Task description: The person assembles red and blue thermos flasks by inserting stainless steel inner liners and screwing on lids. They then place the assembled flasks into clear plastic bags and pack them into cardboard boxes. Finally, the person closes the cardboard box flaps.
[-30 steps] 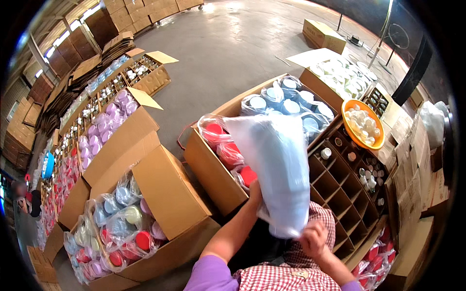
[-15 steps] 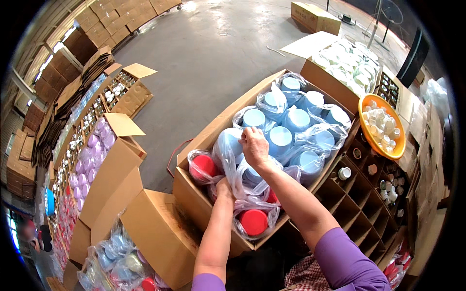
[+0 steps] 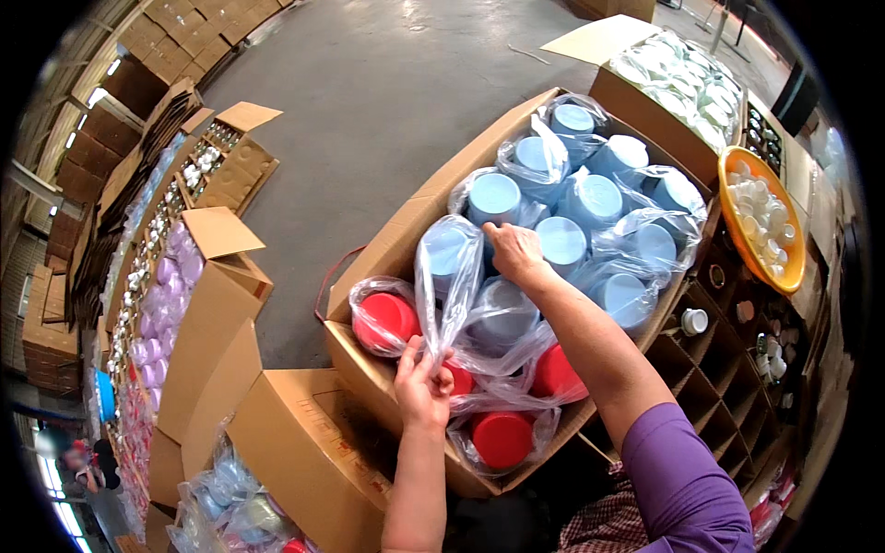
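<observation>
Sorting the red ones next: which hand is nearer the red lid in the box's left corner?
Left. The left hand grips plastic beside the red lid; the right hand rests farther back among blue lids.

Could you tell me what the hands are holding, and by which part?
The left hand pinches the clear plastic bag by its lower edge; the right hand grips its upper part.

Purple sleeve (image 3: 687,479), red-and-white checked garment (image 3: 599,530) below.
</observation>
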The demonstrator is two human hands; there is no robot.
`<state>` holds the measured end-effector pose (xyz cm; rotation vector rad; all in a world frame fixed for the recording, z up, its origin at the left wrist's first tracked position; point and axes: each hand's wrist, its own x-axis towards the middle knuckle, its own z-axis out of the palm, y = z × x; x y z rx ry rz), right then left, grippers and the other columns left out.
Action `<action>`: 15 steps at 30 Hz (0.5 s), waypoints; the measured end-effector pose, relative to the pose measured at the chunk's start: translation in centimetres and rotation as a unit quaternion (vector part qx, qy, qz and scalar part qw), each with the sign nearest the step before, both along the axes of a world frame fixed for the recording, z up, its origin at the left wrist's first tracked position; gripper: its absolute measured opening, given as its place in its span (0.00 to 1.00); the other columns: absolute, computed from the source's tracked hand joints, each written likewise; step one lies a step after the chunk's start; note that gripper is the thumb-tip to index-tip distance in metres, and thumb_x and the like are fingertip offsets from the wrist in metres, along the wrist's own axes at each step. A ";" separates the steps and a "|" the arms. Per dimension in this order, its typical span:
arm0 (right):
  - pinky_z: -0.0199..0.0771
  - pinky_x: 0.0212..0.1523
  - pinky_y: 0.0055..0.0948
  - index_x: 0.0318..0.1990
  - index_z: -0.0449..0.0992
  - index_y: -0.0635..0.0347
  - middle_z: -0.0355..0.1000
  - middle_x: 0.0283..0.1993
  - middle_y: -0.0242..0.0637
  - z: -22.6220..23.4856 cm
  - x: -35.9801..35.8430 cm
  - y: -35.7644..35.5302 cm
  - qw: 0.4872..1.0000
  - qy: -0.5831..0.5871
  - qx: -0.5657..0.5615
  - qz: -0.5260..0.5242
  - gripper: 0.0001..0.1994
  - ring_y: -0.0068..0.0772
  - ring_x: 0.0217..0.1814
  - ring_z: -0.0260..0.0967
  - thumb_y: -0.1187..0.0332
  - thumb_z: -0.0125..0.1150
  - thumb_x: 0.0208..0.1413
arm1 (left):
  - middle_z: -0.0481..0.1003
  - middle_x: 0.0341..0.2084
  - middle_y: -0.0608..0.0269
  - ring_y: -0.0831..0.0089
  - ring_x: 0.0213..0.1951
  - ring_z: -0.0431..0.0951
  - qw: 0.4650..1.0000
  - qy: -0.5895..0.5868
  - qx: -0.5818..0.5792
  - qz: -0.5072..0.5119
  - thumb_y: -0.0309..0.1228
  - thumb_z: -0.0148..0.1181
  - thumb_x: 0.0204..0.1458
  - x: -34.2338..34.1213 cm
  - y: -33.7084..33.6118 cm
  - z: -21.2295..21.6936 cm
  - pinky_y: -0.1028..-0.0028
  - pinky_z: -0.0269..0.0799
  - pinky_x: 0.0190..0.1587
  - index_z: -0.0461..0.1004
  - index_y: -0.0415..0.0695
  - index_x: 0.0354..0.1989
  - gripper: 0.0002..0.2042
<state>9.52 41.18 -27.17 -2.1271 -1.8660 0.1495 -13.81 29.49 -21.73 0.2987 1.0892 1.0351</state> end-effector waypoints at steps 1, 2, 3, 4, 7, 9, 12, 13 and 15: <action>0.73 0.38 0.42 0.34 0.75 0.55 0.75 0.33 0.45 -0.4 -0.4 0.1 1.000 0.006 -0.028 -0.012 0.07 0.47 0.37 0.74 0.71 0.56 0.45 | 0.76 0.33 0.51 0.76 0.19 0.72 0.998 0.013 0.050 -0.021 0.24 0.45 0.57 -0.6 -0.9 0.4 0.81 0.60 0.18 0.56 0.40 0.61 0.21; 0.72 0.38 0.43 0.33 0.75 0.55 0.75 0.31 0.44 -0.9 -0.7 0.2 0.998 0.013 -0.055 -0.025 0.06 0.47 0.37 0.74 0.69 0.57 0.46 | 0.76 0.33 0.53 0.77 0.19 0.72 0.995 0.063 0.066 -0.028 0.23 0.46 0.57 -0.8 -1.8 1.1 0.83 0.61 0.19 0.57 0.39 0.60 0.21; 0.74 0.37 0.41 0.28 0.77 0.56 0.76 0.33 0.47 -0.9 -0.5 0.4 0.998 0.007 -0.065 -0.022 0.08 0.48 0.36 0.75 0.66 0.53 0.51 | 0.76 0.33 0.53 0.77 0.19 0.72 0.991 0.103 0.080 -0.043 0.23 0.47 0.56 -1.2 -2.7 1.6 0.83 0.62 0.19 0.57 0.38 0.59 0.21; 0.73 0.37 0.41 0.27 0.77 0.56 0.75 0.32 0.48 -1.0 -0.6 0.3 0.997 0.070 -0.025 -0.038 0.08 0.49 0.36 0.74 0.65 0.54 0.50 | 0.76 0.33 0.53 0.77 0.20 0.73 0.984 0.142 0.093 -0.059 0.22 0.48 0.55 -1.6 -3.7 2.0 0.83 0.63 0.20 0.57 0.37 0.59 0.21; 0.71 0.32 0.40 0.29 0.77 0.57 0.73 0.28 0.49 3.9 0.4 -1.5 0.975 0.203 0.068 -0.061 0.09 0.50 0.31 0.72 0.62 0.59 0.49 | 0.77 0.34 0.55 0.79 0.22 0.74 0.953 0.231 0.193 -0.045 0.21 0.48 0.54 -1.1 -6.5 3.6 0.85 0.64 0.22 0.65 0.37 0.52 0.15; 0.67 0.28 0.35 0.27 0.74 0.63 0.68 0.21 0.45 7.7 0.5 -4.1 0.938 0.325 0.115 -0.037 0.09 0.35 0.25 0.68 0.65 0.60 0.49 | 0.77 0.34 0.56 0.80 0.24 0.74 0.952 0.196 0.231 -0.046 0.21 0.48 0.54 0.8 -7.7 5.8 0.86 0.64 0.24 0.68 0.37 0.48 0.12; 0.64 0.25 0.27 0.27 0.73 0.65 0.64 0.17 0.36 15.5 -0.5 -11.0 0.921 0.360 0.142 0.040 0.05 0.20 0.22 0.62 0.72 0.62 0.48 | 0.76 0.36 0.52 0.71 0.29 0.77 0.979 0.002 0.136 -0.154 0.31 0.48 0.59 3.3 -7.8 5.9 0.79 0.69 0.28 0.66 0.38 0.51 0.14; 0.66 0.24 0.27 0.28 0.75 0.64 0.66 0.18 0.35 17.6 -0.9 -13.8 0.910 0.376 0.157 0.081 0.04 0.23 0.22 0.64 0.73 0.62 0.47 | 0.75 0.39 0.52 0.68 0.32 0.77 0.975 -0.079 0.098 -0.185 0.37 0.47 0.59 4.0 -7.6 5.3 0.77 0.70 0.31 0.64 0.40 0.54 0.18; 0.69 0.28 0.33 0.31 0.77 0.61 0.70 0.24 0.38 20.7 -2.4 -19.7 0.896 0.374 0.154 0.183 0.05 0.34 0.26 0.70 0.74 0.63 0.44 | 0.70 0.49 0.52 0.62 0.43 0.75 0.956 -0.194 0.053 -0.212 0.50 0.46 0.58 5.2 -7.7 4.7 0.70 0.72 0.40 0.58 0.43 0.59 0.28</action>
